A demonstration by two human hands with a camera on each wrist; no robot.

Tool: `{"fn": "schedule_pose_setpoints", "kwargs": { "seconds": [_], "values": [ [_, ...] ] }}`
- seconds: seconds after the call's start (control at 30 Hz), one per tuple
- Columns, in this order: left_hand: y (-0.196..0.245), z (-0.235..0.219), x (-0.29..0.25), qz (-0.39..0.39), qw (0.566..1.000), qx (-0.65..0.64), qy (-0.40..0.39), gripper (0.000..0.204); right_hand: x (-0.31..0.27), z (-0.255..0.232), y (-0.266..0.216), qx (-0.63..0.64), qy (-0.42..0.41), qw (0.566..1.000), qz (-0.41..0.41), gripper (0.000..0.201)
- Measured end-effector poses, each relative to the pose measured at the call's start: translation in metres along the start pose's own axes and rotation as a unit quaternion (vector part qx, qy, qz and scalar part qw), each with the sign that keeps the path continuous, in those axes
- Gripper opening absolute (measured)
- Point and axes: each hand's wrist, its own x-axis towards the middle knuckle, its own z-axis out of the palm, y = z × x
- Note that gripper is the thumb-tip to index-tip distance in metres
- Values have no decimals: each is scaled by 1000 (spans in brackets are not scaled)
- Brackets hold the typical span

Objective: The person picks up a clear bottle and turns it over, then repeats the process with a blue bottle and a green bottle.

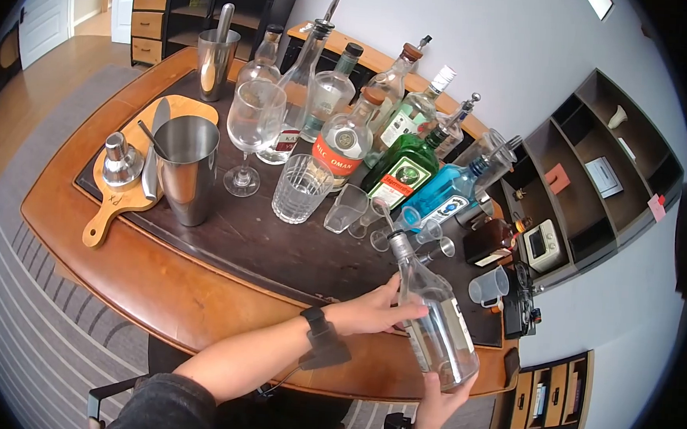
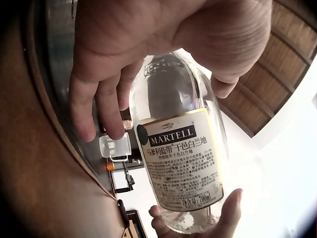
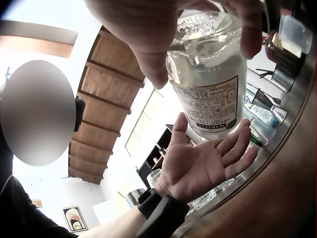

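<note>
A clear glass Martell bottle (image 1: 440, 327) is held tilted over the table's front edge, its neck with a pourer pointing up and left toward the glasses. My right hand (image 1: 439, 409) grips it at the base, thumb on one side and fingers on the other, as the right wrist view shows. Beside the bottle's shoulder is my left hand (image 1: 369, 309), palm toward the bottle. In the right wrist view this left hand (image 3: 203, 166) has spread, relaxed fingers. The cream label (image 2: 181, 158) faces the left wrist camera.
Several small glasses (image 1: 382, 225) stand just beyond the bottle's neck. Behind are a cut-glass tumbler (image 1: 302, 190), a blue bottle (image 1: 447, 193) and a green bottle (image 1: 405, 167). A steel shaker (image 1: 187, 177) and a cutting board (image 1: 107, 216) are left; a plastic jug (image 1: 489, 285) is right.
</note>
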Motion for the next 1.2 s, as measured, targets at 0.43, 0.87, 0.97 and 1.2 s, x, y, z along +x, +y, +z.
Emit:
{"fn": "schedule_pose_setpoints", "kwargs": {
  "seconds": [0.43,0.87,0.97,1.2],
  "values": [
    [2,0,-1,13,1000,-6,-2,88,7,-3,-2,-29,6,999,-23,95],
    [6,0,-4,8,1000,1,1,103,12,-3,-6,-37,5,998,-54,96],
    [-2,2,-1,50,998,3,32,95,13,-3,-9,-42,9,998,-56,97],
    [-1,0,0,29,999,7,20,99,15,0,-17,-42,2,997,-71,99]
  ]
}}
